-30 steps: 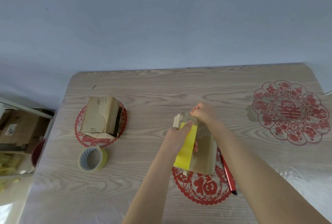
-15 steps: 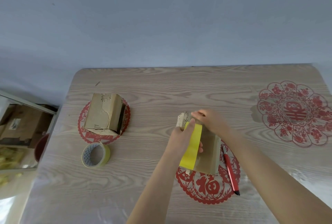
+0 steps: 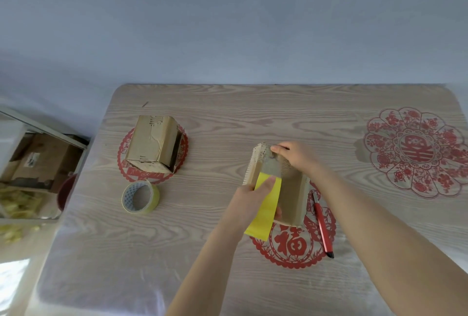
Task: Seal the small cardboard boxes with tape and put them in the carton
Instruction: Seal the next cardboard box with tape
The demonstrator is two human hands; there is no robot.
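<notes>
Wood-grain table (image 3: 253,118), centre of frame: small box (image 3: 291,189) gripped at its far end by right hand (image 3: 295,154); yellow tape strip (image 3: 266,211), pinched against it by left hand (image 3: 249,199), now drawn nearer the lower edge; seal judged unfinished

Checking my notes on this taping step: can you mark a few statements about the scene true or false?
1. The tape roll lies on the table, touched by neither hand. True.
2. The right hand holds the yellow tape strip. False: the left hand pinches it against the held box; the right hand grips that box's far end.
3. The red pen lies left of the held box. False: it lies to its right.
4. A second box sits on a red paper-cut design. True.
</notes>
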